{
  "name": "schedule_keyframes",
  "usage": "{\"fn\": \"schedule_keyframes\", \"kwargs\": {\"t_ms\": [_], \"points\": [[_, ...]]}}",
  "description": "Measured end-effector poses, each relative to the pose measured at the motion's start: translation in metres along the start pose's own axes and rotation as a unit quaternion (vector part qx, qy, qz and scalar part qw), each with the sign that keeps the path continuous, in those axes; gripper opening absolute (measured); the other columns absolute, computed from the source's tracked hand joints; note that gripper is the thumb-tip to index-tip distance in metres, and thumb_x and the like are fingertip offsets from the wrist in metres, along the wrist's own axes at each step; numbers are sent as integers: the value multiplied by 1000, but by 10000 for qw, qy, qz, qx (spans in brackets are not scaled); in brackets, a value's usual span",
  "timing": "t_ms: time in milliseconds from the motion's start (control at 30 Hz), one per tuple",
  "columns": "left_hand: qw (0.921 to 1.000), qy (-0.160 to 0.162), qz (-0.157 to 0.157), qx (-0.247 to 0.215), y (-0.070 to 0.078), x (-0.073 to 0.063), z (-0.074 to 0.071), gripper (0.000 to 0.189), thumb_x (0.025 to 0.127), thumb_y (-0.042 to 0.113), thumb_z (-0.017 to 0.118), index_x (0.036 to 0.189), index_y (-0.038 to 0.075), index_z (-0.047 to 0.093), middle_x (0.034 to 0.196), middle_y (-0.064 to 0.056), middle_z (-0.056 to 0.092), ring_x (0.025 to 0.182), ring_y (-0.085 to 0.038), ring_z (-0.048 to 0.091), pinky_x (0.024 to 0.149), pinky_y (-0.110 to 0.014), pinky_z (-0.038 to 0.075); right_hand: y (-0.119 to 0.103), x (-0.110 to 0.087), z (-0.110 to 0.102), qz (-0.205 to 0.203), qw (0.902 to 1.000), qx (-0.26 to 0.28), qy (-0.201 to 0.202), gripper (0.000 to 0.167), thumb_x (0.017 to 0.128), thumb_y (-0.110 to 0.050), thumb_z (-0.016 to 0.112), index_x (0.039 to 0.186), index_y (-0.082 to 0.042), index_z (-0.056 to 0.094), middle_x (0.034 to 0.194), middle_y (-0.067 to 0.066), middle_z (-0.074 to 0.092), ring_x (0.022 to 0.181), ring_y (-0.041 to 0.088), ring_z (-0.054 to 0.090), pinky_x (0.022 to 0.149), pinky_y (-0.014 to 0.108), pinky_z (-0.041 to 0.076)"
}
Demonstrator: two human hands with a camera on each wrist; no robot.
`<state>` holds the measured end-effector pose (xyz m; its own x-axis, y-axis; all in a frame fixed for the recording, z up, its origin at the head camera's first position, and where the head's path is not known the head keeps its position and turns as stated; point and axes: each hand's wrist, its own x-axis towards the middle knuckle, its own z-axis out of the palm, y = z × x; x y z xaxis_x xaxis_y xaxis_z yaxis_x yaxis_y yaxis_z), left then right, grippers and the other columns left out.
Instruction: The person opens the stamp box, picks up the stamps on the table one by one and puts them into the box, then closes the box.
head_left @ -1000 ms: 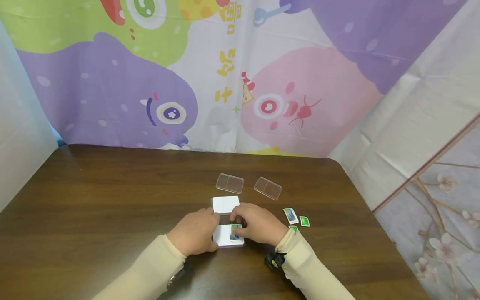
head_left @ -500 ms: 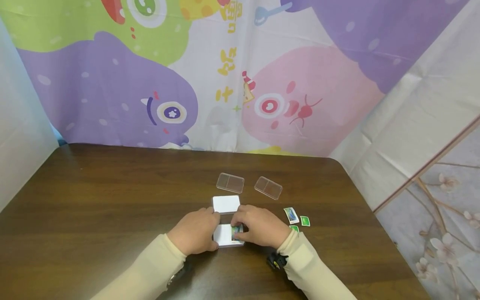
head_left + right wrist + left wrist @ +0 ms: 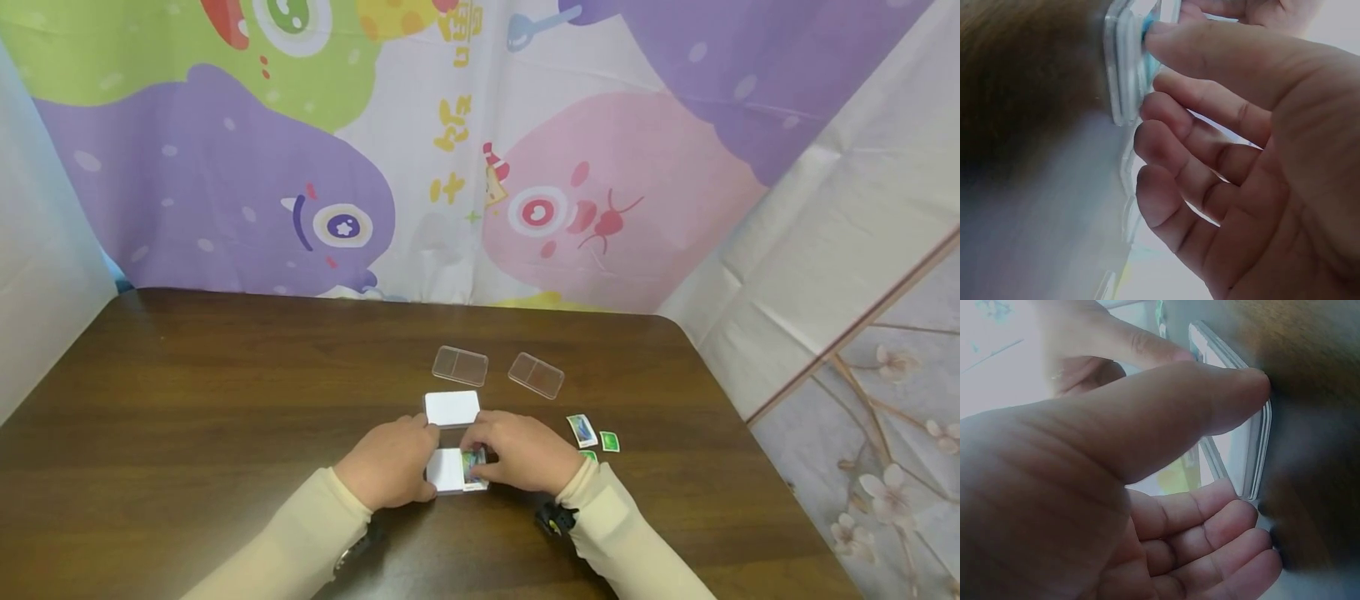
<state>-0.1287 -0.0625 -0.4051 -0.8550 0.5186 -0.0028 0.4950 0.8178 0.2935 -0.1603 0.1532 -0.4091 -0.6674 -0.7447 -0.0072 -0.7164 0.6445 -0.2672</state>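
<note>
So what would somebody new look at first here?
Probably the big purple monster on the left and pink monster on the right, printed on the cloth behind the table. Next, perhaps, low in the middle, the left hand gripping a white block and the right hand touching a colourful little picture on its right end.

Picture card [image 3: 468,468] partly hidden, sleeves [image 3: 288,533] cropped

Left forearm [image 3: 281,533], right forearm [image 3: 630,533] angled inward. Left hand [image 3: 390,464] gripping, thumb stretched forward, fingers [image 3: 1232,515] bent. Right hand [image 3: 525,452] facing it, near, thumb extended, fingers curled.
</note>
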Motion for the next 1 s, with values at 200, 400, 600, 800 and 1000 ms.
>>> {"fn": "schedule_keyframes", "kwargs": {"t_ms": [200, 400, 600, 800, 1000], "points": [[10000, -25, -25, -16, -1, 1, -1, 51, 70, 24, 95, 100, -4, 64, 91, -11, 62, 80, -23, 59, 73, -44, 54, 1, 1, 1, -53, 10000, -20, 42, 20, 89, -25, 83, 105, -15, 74, 101, -4, 65, 82, 7, 58, 74, 25, 51], [10000, -50, -25, -3, -1, 1, -2, 51, 70, 24, 94, 100, -5, 64, 91, -11, 62, 80, -23, 58, 73, -44, 54, 0, 3, 2, -28, 10000, -65, 6, 19, 90, -25, 83, 105, -15, 76, 102, -5, 65, 83, 7, 58, 74, 25, 52], [10000, -64, -21, 37, 0, 1, -2, 52, 71, 25, 95, 101, -5, 65, 92, -11, 63, 80, -23, 58, 73, -43, 54, 0, 2, 0, -16, 10000, -86, -11, 18, 90, -24, 82, 105, -15, 76, 102, -5, 65, 83, 6, 58, 74, 25, 52], [10000, 2, 25, 8, 0, 0, -1, 52, 70, 24, 95, 100, -5, 64, 91, -12, 63, 80, -24, 59, 72, -44, 54, 5, -4, -12, 54, 9998, 166, 99, 17, 92, -21, 79, 108, -15, 74, 103, -5, 66, 85, 11, 61, 75, 26, 52], [10000, -68, 15, -8, -1, 1, -1, 51, 70, 24, 94, 100, -5, 65, 91, -12, 62, 82, -27, 61, 76, -46, 55, 23, -19, -37, 632, 9973, 100, 369, 24, 92, -20, 79, 113, -11, 73, 105, -2, 70, 91, 13, 65, 82, 33, 56]]}}
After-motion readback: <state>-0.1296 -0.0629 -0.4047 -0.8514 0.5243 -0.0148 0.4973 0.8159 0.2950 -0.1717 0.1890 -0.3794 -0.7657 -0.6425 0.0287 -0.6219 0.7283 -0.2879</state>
